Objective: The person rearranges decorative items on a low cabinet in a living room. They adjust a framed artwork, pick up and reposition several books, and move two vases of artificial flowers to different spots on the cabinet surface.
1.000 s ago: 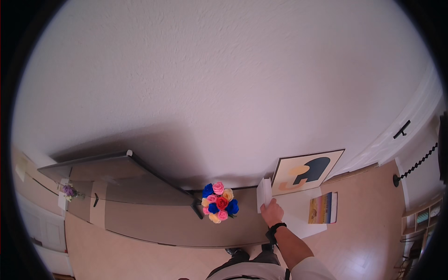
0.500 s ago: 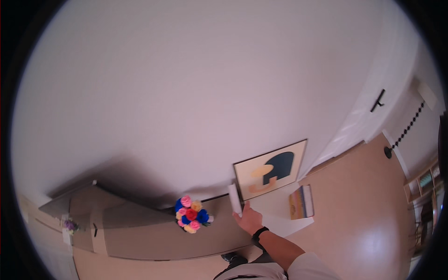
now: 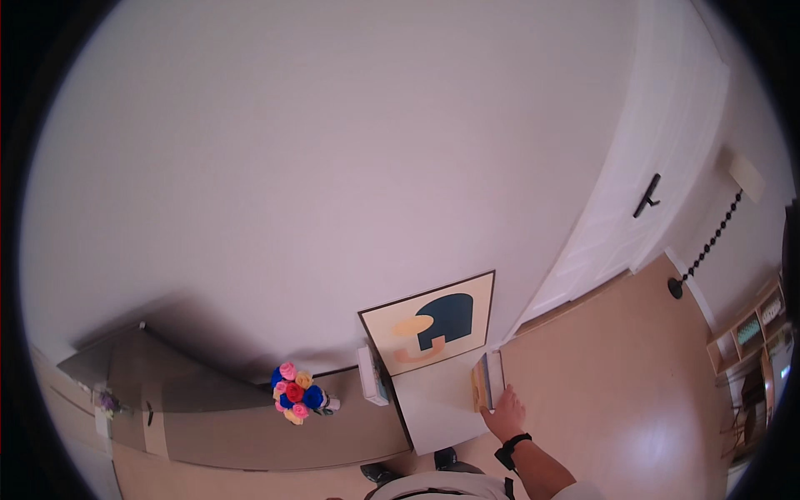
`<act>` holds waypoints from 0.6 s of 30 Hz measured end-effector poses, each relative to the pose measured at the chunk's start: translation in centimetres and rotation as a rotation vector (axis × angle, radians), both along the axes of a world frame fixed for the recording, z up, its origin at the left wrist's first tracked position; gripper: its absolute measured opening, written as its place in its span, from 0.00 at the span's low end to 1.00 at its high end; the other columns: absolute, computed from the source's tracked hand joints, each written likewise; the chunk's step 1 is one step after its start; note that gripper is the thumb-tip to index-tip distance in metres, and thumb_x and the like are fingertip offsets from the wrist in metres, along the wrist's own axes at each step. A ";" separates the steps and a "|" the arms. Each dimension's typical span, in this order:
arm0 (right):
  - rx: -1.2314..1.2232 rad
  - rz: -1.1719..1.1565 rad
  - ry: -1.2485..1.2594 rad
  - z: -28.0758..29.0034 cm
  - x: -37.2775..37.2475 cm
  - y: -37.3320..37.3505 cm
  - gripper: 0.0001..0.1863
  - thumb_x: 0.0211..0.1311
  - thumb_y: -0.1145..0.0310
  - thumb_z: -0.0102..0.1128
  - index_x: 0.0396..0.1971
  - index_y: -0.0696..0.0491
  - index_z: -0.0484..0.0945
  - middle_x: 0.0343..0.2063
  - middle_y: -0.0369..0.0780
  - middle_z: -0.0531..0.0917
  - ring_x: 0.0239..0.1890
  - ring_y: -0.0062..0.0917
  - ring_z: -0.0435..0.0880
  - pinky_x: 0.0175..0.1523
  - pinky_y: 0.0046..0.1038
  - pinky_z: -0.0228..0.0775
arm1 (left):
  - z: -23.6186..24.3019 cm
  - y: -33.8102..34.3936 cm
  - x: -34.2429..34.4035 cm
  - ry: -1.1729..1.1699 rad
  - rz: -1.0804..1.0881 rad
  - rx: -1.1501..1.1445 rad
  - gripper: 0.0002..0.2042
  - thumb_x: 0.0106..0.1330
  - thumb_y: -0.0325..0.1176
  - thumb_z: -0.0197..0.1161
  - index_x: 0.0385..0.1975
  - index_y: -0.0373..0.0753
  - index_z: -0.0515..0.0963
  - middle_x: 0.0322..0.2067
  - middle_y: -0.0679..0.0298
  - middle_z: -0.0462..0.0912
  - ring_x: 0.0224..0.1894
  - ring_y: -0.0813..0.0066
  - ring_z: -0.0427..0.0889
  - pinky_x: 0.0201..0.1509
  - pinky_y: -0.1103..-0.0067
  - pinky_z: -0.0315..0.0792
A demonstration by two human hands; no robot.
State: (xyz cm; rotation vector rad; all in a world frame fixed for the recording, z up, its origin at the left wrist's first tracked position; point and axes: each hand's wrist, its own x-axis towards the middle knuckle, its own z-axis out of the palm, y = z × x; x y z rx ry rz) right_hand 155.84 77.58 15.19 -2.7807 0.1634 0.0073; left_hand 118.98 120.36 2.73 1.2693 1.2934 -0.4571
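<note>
The right hand (image 3: pixel 506 413) has let go of the white book (image 3: pixel 368 375) and come over to the coloured book (image 3: pixel 488 382), which seems to stand on edge at the right side of the white cabinet (image 3: pixel 433 412). From where I stand, the thumb is parted from the other fingers, thumb on the left and fingers pointing away along the right of the coloured book's near end; whether they merely touch it or already press on it, I can't tell. The coloured book sits right at the fingertips, while the white book, left of them beyond the cabinet top, now stands by itself. Farther left of the fingers is the bouquet (image 3: pixel 295 393), and the framed picture (image 3: pixel 429 323) leans ahead and to their left against the wall (image 3: pixel 400 167). I judge that the work has passed from the white book to the coloured one. The left hand isn't in sight.
</note>
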 end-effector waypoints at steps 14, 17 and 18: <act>1.684 -0.484 0.964 6.4 2.2 -9.7 0.19 0.60 0.54 0.50 0.37 0.56 0.75 0.23 0.42 0.82 0.22 0.28 0.80 0.30 0.28 0.72 | 7.8 -9.7 12.5 -0.357 -0.426 0.425 0.14 0.64 0.38 0.56 0.37 0.32 0.79 0.27 0.56 0.83 0.34 0.68 0.84 0.39 0.74 0.76; 1.803 -0.581 1.147 5.7 1.1 -8.7 0.21 0.59 0.51 0.48 0.36 0.55 0.77 0.21 0.42 0.80 0.19 0.26 0.75 0.28 0.26 0.68 | 14.0 -11.1 18.2 -0.650 -0.383 0.408 0.17 0.69 0.41 0.55 0.48 0.33 0.75 0.38 0.58 0.81 0.39 0.70 0.83 0.44 0.76 0.76; 1.832 -0.560 1.194 5.6 0.6 -8.3 0.21 0.58 0.51 0.48 0.36 0.55 0.77 0.21 0.42 0.80 0.19 0.26 0.75 0.28 0.27 0.67 | 17.7 -12.1 20.4 -0.691 -0.318 0.254 0.21 0.71 0.45 0.53 0.53 0.34 0.71 0.43 0.58 0.79 0.39 0.72 0.82 0.46 0.76 0.75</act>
